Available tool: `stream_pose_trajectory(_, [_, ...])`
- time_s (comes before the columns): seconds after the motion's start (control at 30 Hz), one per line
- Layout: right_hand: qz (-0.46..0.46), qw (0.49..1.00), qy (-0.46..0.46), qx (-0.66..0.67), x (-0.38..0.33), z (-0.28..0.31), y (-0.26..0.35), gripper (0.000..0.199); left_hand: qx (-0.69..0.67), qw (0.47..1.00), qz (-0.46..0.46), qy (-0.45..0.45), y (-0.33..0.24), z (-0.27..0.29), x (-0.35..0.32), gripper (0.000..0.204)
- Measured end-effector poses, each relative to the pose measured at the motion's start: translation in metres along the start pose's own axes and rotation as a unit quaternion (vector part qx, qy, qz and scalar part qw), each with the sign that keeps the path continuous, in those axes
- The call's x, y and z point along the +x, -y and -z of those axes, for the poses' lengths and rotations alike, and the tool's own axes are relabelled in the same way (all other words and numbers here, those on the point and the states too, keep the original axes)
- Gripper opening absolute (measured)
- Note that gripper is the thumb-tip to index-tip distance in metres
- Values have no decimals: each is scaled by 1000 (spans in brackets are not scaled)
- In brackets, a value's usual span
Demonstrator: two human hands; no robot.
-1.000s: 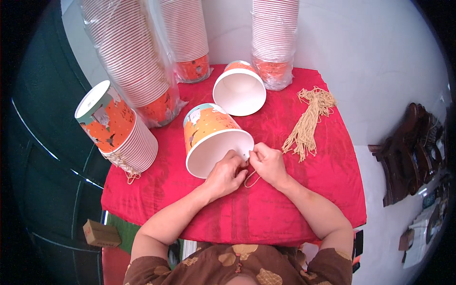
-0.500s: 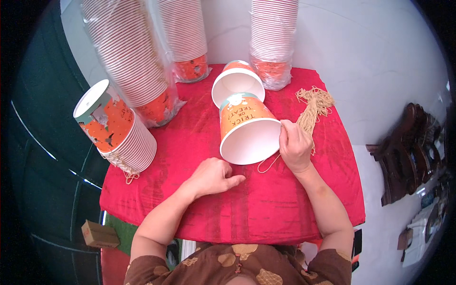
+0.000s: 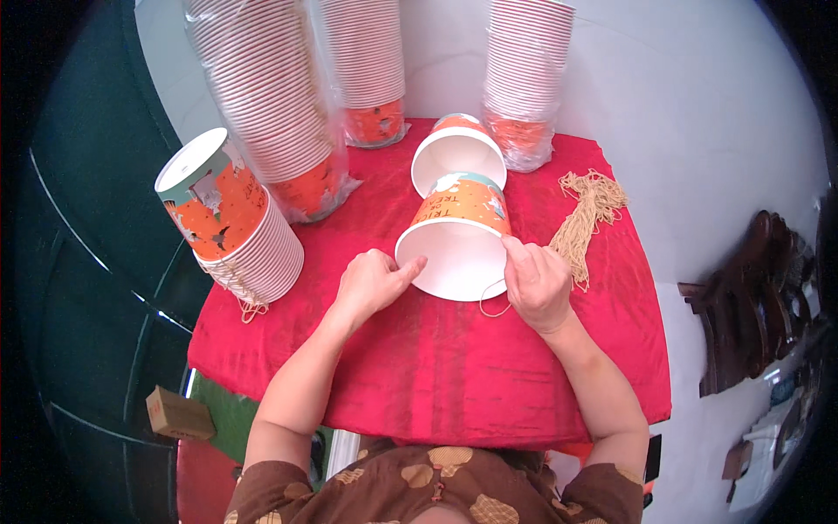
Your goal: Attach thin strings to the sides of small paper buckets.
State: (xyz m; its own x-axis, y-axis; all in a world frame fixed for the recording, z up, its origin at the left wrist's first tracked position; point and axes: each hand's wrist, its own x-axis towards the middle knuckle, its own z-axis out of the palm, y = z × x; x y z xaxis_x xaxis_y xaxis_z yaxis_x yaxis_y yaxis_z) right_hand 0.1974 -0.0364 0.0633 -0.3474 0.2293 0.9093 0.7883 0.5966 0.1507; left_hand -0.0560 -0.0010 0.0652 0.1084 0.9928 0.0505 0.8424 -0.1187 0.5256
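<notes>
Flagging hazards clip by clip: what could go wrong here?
The paper bucket lies on its side, held only at its rim by the left hand and right hand; it could roll into the open bucket behind. The thin string loop might slip out. The tall stacks lean and could topple.

Tops of three tall paper-cup stacks beyond the upper edge.

You have one view, from a fisheye camera on your head, left of a pair. It looks steeply down and forward over the red table, close above it. Your forearms enter from the lower edge; straight lines bend toward the dark rim. The table's far edge meets the wall.
</notes>
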Motion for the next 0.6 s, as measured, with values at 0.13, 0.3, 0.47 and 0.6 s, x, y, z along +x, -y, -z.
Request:
stream_pose_trajectory(0.13, [-28,999,15,12,-1,1,-2,40,-21,1000,5,-13,12,-7,15,60])
stream_pose_trajectory(0.3, [-38,999,21,15,-1,0,-1,38,-100,992,-76,-24,30,-30,29,45])
stream_pose_trajectory(0.47, [-102,994,37,24,-3,1,-2,30,-225,959,10,170,17,-22,16,35])
stream_pose_trajectory(0.6, [-122,991,40,33,-6,-1,-5,28,-203,963,35,171,7,-7,8,38])
